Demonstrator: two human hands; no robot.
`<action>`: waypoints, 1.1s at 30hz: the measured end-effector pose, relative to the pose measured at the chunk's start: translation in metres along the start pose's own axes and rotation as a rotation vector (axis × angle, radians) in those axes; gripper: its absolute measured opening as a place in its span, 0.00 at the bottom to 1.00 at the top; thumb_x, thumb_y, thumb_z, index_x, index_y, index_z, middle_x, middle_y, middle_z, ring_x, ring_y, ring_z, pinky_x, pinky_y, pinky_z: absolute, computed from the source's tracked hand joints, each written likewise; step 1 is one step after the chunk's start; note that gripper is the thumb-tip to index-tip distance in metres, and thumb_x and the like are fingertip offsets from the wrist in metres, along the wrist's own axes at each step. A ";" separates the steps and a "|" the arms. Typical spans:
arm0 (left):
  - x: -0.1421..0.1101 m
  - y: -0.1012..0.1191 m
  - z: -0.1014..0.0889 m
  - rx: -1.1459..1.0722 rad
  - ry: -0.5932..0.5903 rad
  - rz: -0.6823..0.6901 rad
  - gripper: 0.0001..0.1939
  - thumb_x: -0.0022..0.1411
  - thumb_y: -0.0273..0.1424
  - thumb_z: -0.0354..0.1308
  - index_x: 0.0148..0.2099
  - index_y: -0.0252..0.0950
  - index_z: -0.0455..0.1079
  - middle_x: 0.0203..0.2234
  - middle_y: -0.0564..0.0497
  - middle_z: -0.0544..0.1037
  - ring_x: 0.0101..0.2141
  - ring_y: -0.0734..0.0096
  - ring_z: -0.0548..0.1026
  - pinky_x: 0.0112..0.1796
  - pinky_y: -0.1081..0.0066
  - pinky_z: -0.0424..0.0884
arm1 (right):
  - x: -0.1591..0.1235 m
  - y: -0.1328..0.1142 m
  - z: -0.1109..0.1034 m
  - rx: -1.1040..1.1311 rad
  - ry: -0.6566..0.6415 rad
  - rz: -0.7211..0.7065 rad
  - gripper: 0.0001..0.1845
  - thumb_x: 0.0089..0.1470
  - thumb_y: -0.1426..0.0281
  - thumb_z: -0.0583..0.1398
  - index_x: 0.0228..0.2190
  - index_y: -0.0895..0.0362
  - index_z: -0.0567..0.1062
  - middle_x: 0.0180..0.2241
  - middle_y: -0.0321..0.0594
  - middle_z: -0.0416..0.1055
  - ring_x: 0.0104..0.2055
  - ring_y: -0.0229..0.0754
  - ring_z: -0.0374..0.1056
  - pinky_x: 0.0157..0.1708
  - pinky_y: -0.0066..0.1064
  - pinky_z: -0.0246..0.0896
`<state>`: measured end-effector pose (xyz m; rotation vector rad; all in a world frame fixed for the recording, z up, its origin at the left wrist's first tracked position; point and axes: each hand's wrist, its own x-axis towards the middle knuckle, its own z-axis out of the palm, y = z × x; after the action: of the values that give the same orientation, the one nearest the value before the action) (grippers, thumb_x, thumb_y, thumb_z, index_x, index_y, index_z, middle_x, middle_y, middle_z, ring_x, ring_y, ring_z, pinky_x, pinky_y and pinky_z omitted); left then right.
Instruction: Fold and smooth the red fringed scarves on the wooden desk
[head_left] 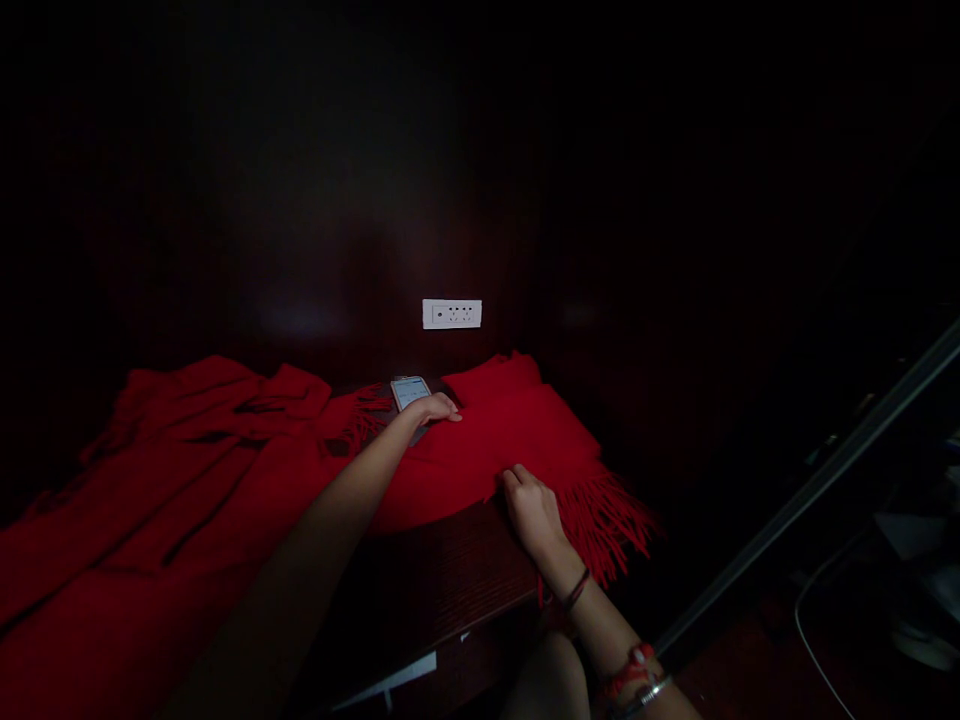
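Note:
A red scarf (517, 428) with a fringed right end lies across the dark wooden desk. My left hand (439, 408) reaches to its far left edge, fingers curled in on the cloth. At the near edge, my right hand (532, 508) is closed with the fabric pinched at its fingertips, just left of the fringe. Right behind my left hand, a phone (409, 390) with a lit screen rests on the desk, partly covered by the hand. More red fringed cloth (217, 430) lies rumpled to the left, running under my left forearm.
The dark desk (450, 570) ends at a front edge near my knee (551, 680). A white wall socket (452, 314) sits on the dark back panel. To the right, a pale slanting edge (817, 480) and a white cable (806, 635) show in the gloom.

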<state>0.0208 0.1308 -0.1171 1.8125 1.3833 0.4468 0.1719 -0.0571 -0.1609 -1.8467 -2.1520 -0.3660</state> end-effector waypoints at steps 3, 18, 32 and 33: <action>0.007 -0.005 0.002 -0.050 0.033 0.005 0.05 0.38 0.27 0.61 0.21 0.32 0.68 0.14 0.56 0.69 0.20 0.76 0.66 0.23 0.77 0.62 | 0.000 0.000 0.001 0.004 0.000 -0.007 0.08 0.51 0.77 0.48 0.30 0.56 0.65 0.30 0.37 0.65 0.31 0.36 0.61 0.28 0.25 0.50; 0.019 -0.013 0.005 -0.167 0.088 0.070 0.03 0.40 0.27 0.59 0.21 0.32 0.68 0.16 0.55 0.71 0.23 0.75 0.68 0.26 0.77 0.62 | 0.004 -0.003 0.004 -0.146 0.070 -0.081 0.09 0.50 0.76 0.51 0.35 0.55 0.67 0.32 0.40 0.65 0.36 0.42 0.58 0.36 0.33 0.49; 0.003 -0.018 0.000 -0.108 -0.073 -0.019 0.11 0.37 0.35 0.61 0.21 0.34 0.66 0.17 0.54 0.71 0.21 0.73 0.67 0.22 0.77 0.59 | 0.014 -0.008 0.002 -0.219 0.086 -0.301 0.05 0.49 0.76 0.53 0.28 0.60 0.69 0.29 0.42 0.65 0.34 0.42 0.59 0.33 0.33 0.49; 0.001 -0.018 -0.004 -0.110 -0.075 -0.026 0.10 0.37 0.34 0.62 0.21 0.34 0.66 0.18 0.54 0.71 0.22 0.74 0.67 0.22 0.77 0.59 | 0.016 -0.008 -0.001 -0.217 0.080 -0.296 0.05 0.49 0.76 0.53 0.28 0.60 0.68 0.28 0.42 0.66 0.33 0.42 0.59 0.33 0.33 0.49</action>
<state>0.0065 0.1344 -0.1288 1.7037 1.3040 0.4289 0.1621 -0.0441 -0.1546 -1.5811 -2.4133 -0.7499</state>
